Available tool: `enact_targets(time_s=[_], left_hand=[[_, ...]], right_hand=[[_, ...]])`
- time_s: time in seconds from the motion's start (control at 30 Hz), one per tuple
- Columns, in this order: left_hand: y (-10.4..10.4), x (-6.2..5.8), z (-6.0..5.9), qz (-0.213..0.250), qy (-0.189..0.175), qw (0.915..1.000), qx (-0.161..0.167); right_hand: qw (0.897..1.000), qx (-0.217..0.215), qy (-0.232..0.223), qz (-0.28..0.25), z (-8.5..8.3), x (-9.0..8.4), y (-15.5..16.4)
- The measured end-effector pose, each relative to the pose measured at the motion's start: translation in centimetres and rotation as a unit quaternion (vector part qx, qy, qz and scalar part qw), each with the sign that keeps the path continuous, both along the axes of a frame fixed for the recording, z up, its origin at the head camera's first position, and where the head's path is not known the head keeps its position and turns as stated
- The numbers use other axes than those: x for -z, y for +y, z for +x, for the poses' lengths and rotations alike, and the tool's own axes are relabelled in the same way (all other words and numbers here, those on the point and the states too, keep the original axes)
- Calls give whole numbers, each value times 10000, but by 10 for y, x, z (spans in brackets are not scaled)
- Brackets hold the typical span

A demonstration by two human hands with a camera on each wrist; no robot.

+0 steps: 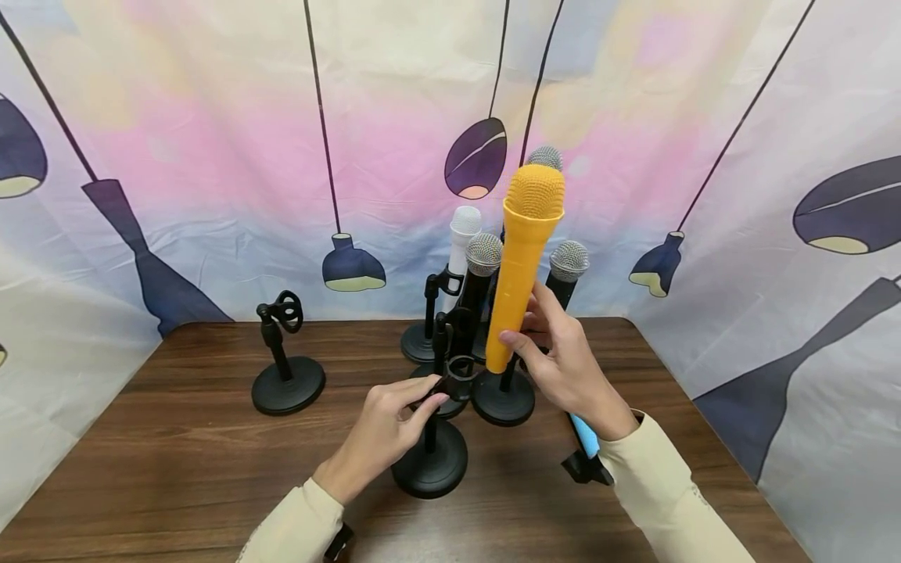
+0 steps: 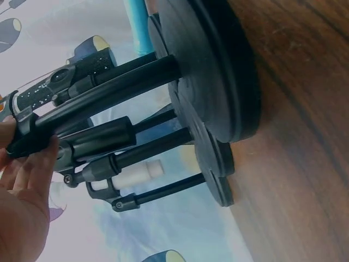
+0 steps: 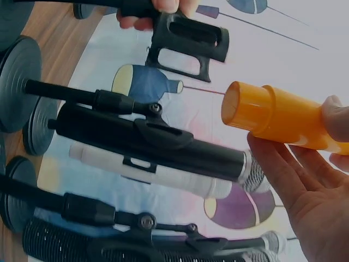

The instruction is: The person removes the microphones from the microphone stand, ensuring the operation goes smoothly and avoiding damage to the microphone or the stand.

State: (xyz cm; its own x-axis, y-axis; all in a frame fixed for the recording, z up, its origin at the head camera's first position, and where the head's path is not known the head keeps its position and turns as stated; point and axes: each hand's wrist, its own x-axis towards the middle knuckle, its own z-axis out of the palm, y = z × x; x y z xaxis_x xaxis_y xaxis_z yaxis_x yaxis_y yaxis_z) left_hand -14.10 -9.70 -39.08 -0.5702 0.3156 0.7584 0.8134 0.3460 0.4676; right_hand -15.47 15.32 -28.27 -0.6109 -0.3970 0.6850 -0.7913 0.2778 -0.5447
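My right hand (image 1: 573,371) holds a yellow microphone (image 1: 519,266) tilted with its mesh head up. In the right wrist view, the thumb lies on one side of its body and fingers on the other. Its plain lower end is just apart from the black clip (image 3: 219,50) of the nearest stand. My left hand (image 1: 383,426) pinches that stand just under the clip, thumb against fingers. In the left wrist view, the stand's pole (image 2: 109,90) rises from a round black base (image 1: 431,469) on the table.
Behind stand several more stands with microphones: a white one (image 1: 464,223) and black ones with silver heads (image 1: 484,254). A stand with a bare clip (image 1: 287,387) is at the left. By my right wrist lies a light blue object (image 1: 584,436). A printed cloth hangs behind the wooden table (image 1: 176,477).
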Motion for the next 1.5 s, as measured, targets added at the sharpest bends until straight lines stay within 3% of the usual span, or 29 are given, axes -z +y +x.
enact_targets(time_s=[0.33,0.77,1.03,1.5], left_hand=[[-5,-5,4,-405,342,9973,-501],[-31,-4,9,-389,391,9962,-673],[-52,-4,12,-333,549,9935,-938],[-90,-5,19,-323,67,9925,-1179]], right_hand=[[9983,553,-27,164,6,4,24],[9927,1161,-63,306,10,17,61],[9892,1426,-134,296,11,24,79],[9802,1901,-300,460,11,39,108]])
